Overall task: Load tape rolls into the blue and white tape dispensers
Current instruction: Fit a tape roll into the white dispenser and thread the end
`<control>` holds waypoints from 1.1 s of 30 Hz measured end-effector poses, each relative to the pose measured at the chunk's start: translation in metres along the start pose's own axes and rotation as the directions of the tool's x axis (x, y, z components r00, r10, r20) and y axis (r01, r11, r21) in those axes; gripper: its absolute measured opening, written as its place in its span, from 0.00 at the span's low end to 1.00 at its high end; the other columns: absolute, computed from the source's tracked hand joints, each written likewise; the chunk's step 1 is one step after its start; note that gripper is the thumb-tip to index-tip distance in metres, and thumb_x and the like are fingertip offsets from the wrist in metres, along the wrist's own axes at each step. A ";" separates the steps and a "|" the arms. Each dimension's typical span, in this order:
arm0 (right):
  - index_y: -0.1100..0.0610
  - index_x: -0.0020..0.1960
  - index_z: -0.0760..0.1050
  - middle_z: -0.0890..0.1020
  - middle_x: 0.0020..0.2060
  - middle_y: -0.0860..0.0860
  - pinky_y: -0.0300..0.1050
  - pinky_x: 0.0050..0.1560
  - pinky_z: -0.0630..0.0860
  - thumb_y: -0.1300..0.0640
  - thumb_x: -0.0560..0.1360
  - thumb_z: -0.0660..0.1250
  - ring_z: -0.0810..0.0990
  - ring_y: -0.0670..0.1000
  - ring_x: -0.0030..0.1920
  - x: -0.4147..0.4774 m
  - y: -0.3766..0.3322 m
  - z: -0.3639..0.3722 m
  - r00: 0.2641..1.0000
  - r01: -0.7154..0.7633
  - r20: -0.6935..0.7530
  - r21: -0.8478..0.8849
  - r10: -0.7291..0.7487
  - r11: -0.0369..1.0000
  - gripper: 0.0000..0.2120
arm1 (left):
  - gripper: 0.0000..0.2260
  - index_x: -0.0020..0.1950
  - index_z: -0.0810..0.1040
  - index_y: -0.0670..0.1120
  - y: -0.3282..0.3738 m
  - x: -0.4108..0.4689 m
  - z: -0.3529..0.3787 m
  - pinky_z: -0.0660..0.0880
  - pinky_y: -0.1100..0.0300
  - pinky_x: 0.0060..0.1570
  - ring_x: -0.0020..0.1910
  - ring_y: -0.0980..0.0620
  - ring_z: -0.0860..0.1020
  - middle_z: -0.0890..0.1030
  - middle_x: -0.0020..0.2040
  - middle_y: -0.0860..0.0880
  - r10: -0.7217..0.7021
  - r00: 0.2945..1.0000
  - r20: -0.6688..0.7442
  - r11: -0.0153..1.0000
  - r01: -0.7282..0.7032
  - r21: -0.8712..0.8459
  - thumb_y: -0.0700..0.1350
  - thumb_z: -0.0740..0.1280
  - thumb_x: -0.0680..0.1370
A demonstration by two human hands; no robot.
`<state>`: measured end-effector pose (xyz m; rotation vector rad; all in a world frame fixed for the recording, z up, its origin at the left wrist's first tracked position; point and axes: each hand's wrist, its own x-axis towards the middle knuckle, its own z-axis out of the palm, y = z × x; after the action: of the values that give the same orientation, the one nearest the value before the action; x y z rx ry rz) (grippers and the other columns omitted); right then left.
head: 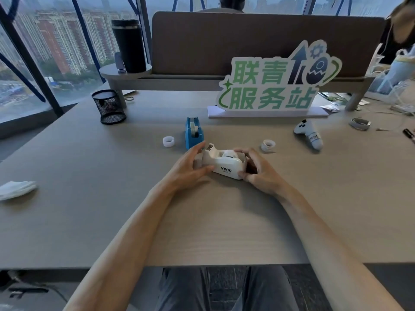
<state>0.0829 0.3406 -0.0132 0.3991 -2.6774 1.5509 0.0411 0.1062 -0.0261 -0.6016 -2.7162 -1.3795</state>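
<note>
Pale wood-grain laminate covers the desk (224,221) you sit at, with tall windows and city towers behind a brown fabric partition (247,41). Your left hand (188,167) and right hand (258,171) both clasp the white tape dispenser (226,166), which rests on the desk between them. Its long axis runs left to right, a little slantwise: the cutter end points left and slightly away from you under your left fingers, and the rounded heavy end sits in your right palm. Its shell is smooth, glossy plastic with curved corners and the word VIVID printed on the side facing you. A white roll (229,153) sits in its cradle, partly hidden by your fingers. Your left thumb presses the near side while the fingers curl over the far edge; your right thumb and fingers close round the rear.

Just beyond your left hand stands the blue tape dispenser (193,134), narrow and upright, its long axis running away from you, with a tape roll showing in its top. A translucent plastic ring (168,141) lies left of it, and a loose tape roll (268,145) lies flat to the right. A black wire-mesh pen cup (109,106) stands farther back on the left.
</note>
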 end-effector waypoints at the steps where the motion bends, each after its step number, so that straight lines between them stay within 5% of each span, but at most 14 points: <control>1: 0.43 0.63 0.68 0.79 0.55 0.58 0.55 0.61 0.74 0.65 0.70 0.66 0.78 0.58 0.56 0.001 -0.001 -0.001 0.999 -0.019 0.037 0.017 0.019 1.000 0.27 | 0.33 0.75 0.61 0.51 -0.002 0.000 0.000 0.66 0.56 0.68 0.67 0.54 0.70 0.70 0.71 0.51 0.007 1.000 0.021 1.000 -0.007 -0.017 0.50 0.72 0.73; 5: 0.47 0.65 0.72 0.80 0.54 0.52 0.47 0.59 0.74 0.62 0.73 0.66 0.78 0.53 0.52 0.007 -0.017 0.000 0.998 0.066 -0.009 -0.094 -0.067 0.993 0.22 | 0.28 0.70 0.68 0.52 -0.003 0.002 0.001 0.73 0.53 0.64 0.62 0.52 0.76 0.75 0.66 0.50 -0.007 1.000 -0.020 0.993 0.004 -0.122 0.46 0.73 0.73; 8: 0.53 0.61 0.78 0.82 0.57 0.48 0.34 0.60 0.70 0.58 0.76 0.67 0.76 0.41 0.54 0.015 -0.036 0.000 0.969 0.211 -0.054 -0.314 -0.239 0.926 0.13 | 0.23 0.66 0.72 0.49 0.002 0.001 0.002 0.73 0.60 0.60 0.60 0.56 0.75 0.76 0.62 0.49 0.004 0.993 -0.119 0.995 -0.016 -0.099 0.43 0.73 0.73; 13: 0.56 0.55 0.82 0.85 0.50 0.49 0.27 0.48 0.69 0.58 0.75 0.68 0.81 0.48 0.51 0.022 -0.054 -0.009 0.965 0.238 0.019 -0.491 -0.262 0.838 0.09 | 0.21 0.63 0.74 0.48 0.001 0.000 0.002 0.76 0.55 0.60 0.59 0.57 0.76 0.75 0.57 0.53 0.017 0.992 -0.129 0.990 -0.034 -0.134 0.42 0.74 0.72; 17: 0.57 0.53 0.83 0.86 0.49 0.52 0.45 0.50 0.76 0.58 0.76 0.67 0.82 0.52 0.49 0.026 -0.060 -0.011 0.949 0.291 0.070 -0.576 -0.308 0.764 0.09 | 0.20 0.62 0.74 0.48 0.001 0.002 0.003 0.77 0.53 0.59 0.58 0.56 0.76 0.75 0.56 0.53 0.029 0.992 -0.127 0.991 -0.045 -0.122 0.42 0.74 0.72; 25: 0.60 0.49 0.82 0.83 0.45 0.53 0.43 0.41 0.69 0.64 0.75 0.65 0.80 0.55 0.45 0.027 -0.048 -0.012 0.929 0.322 0.082 -0.664 -0.362 0.675 0.08 | 0.19 0.62 0.73 0.49 0.004 0.002 0.002 0.77 0.53 0.59 0.58 0.56 0.76 0.75 0.57 0.53 0.015 0.992 -0.124 0.995 -0.027 -0.094 0.44 0.73 0.73; 30: 0.59 0.50 0.81 0.82 0.46 0.53 0.42 0.49 0.73 0.63 0.76 0.65 0.79 0.51 0.47 0.027 -0.039 -0.006 0.916 0.225 -0.198 -0.464 -0.348 0.857 0.06 | 0.20 0.62 0.73 0.50 0.004 0.014 0.007 0.76 0.50 0.60 0.59 0.54 0.76 0.75 0.60 0.51 -0.009 0.988 -0.156 0.997 -0.002 -0.071 0.47 0.73 0.73; 33: 0.59 0.50 0.81 0.81 0.45 0.50 0.39 0.52 0.74 0.61 0.76 0.67 0.78 0.47 0.47 0.024 -0.035 -0.004 0.817 0.185 -0.458 -0.368 -0.350 0.911 0.06 | 0.21 0.66 0.71 0.48 0.009 0.023 0.013 0.73 0.53 0.63 0.60 0.52 0.75 0.74 0.63 0.49 -0.020 0.984 -0.179 0.999 0.015 -0.029 0.47 0.71 0.75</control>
<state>0.0672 0.3229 0.0223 0.2825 -2.2572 0.9599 0.0248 0.1285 -0.0219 -0.4322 -2.5716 -1.4028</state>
